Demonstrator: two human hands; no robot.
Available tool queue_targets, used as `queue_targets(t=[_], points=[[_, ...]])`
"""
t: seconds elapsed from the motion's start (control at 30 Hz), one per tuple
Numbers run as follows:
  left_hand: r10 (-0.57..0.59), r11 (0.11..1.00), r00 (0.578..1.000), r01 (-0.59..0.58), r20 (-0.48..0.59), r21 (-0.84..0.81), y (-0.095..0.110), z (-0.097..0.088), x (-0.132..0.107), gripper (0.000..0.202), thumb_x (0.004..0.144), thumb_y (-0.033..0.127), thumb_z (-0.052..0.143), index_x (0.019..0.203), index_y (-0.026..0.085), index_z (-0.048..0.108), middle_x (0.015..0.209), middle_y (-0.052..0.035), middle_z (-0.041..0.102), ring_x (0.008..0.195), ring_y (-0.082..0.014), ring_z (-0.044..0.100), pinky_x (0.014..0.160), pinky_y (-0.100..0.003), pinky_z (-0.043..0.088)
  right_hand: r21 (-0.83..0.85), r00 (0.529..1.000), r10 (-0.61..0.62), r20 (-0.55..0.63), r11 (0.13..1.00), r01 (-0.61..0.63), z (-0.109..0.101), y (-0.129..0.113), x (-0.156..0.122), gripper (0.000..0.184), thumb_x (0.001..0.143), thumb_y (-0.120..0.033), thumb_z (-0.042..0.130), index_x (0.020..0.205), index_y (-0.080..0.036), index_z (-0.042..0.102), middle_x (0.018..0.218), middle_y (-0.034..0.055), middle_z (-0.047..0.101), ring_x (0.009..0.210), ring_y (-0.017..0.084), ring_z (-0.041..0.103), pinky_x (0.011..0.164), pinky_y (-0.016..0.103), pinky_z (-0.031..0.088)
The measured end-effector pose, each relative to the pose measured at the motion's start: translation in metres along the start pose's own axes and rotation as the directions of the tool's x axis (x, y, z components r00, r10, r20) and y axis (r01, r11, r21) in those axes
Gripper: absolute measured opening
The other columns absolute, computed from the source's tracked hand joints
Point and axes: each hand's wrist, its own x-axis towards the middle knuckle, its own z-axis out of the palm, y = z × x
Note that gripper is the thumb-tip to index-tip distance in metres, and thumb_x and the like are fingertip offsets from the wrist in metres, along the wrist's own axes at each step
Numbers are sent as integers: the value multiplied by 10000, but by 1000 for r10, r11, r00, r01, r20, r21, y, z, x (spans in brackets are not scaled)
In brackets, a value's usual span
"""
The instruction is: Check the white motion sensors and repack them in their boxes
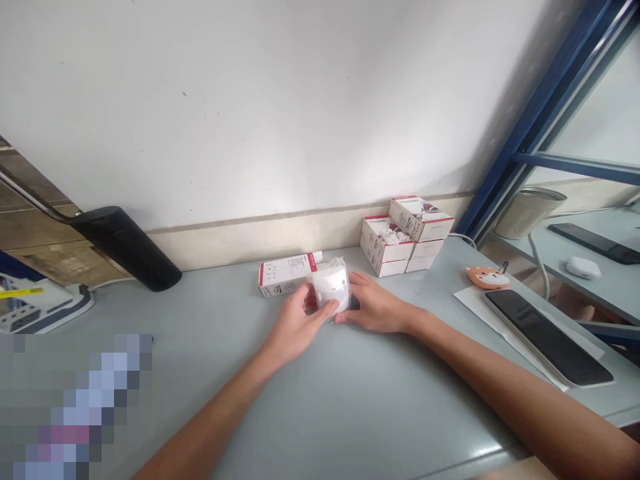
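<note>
Both hands close round a white, rounded device in clear plastic wrap (333,287), which has small dark marks on its face. My left hand (300,319) grips it from the left, thumb across its lower front. On the other side my right hand (370,303) holds its right edge, with fingers behind and thumb low in front. Just behind lies a white and red printed carton (285,272), partly hidden by the device and my left hand. What kind of device it is, I cannot tell.
Several similar cartons (420,230) are stacked against the wall on the right. Nearer the window frame sit an orange animal-shaped case (486,277) and a phone (545,337) on white paper. A black cylindrical object (127,250) and a power strip (47,310) stand at left.
</note>
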Motion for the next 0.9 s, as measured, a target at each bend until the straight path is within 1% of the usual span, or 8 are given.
queue_targets(t=[0.07, 0.13, 0.27, 0.33, 0.47, 0.63, 0.8, 0.9], points=[[-32, 996, 998, 26, -62, -89, 6, -3, 1, 498, 863, 487, 831, 1239, 185, 703, 1328, -147, 751, 1248, -355, 695, 1057, -467, 543, 211, 999, 39, -16, 977, -35, -2, -3, 0, 418, 963, -543, 713, 1246, -249, 626, 1177, 94, 707, 1115, 290, 618, 994, 467, 508], [-47, 974, 991, 17, -129, -226, 13, -6, 3, 484, 891, 500, 806, 1246, 181, 720, 1369, -138, 738, 1303, -345, 668, 1114, -457, 512, 441, 989, 138, -53, 892, -101, -6, -7, 0, 471, 986, -552, 677, 1331, -263, 538, 1003, 36, 706, 926, 223, 632, 815, 367, 524], [-103, 855, 992, 52, -70, -516, 19, -8, 4, 495, 951, 478, 756, 1357, 201, 697, 1476, -120, 678, 1387, -312, 616, 1173, -441, 495, 635, 966, 249, -71, 758, -148, -19, -15, 1, 431, 980, -556, 685, 1279, -268, 571, 800, -38, 606, 624, 124, 490, 571, 280, 379], [-154, 779, 988, 103, -29, -619, 19, -8, 4, 490, 952, 431, 767, 1390, 230, 679, 1491, -99, 669, 1401, -290, 608, 1166, -428, 522, 675, 958, 270, -95, 725, -137, -24, -19, 2, 384, 974, -537, 696, 1232, -269, 603, 822, -39, 606, 596, 106, 464, 564, 285, 362], [-188, 685, 981, 102, -40, -721, 17, -8, 4, 446, 955, 312, 765, 1387, 250, 676, 1488, -68, 671, 1466, -256, 552, 1205, -412, 516, 717, 919, 343, -195, 689, -105, -25, -26, 3, 367, 981, -519, 681, 1226, -264, 583, 906, -19, 635, 745, 139, 589, 736, 324, 478], [-121, 764, 992, 64, -45, -642, 19, -9, 3, 482, 932, 290, 789, 1390, 219, 653, 1465, -93, 678, 1474, -276, 539, 1225, -433, 492, 780, 945, 326, 23, 585, -221, -10, -30, 2, 552, 996, -629, 624, 1384, -276, 449, 964, 15, 695, 812, 184, 670, 797, 390, 549], [-62, 878, 992, 2, -110, -479, 14, -8, -1, 913, 876, 269, 845, 1610, 412, 320, 1419, -48, 692, 1354, -264, 642, 1187, -524, 509, 867, 903, 410, -126, 489, -101, -5, -30, 6, 432, 893, -534, 793, 1092, -236, 551, 726, -45, 626, 609, 140, 587, 652, 327, 504], [95, 979, 991, -110, -93, -169, 5, -10, -1, 910, 864, 273, 852, 1593, 463, 342, 1565, -47, 571, 1386, -271, 613, 1186, -507, 510, 933, 877, 479, -41, 333, -139, -13, -23, 6, 379, 842, -447, 833, 1018, -215, 591, 667, -45, 601, 535, 116, 521, 578, 293, 443]])
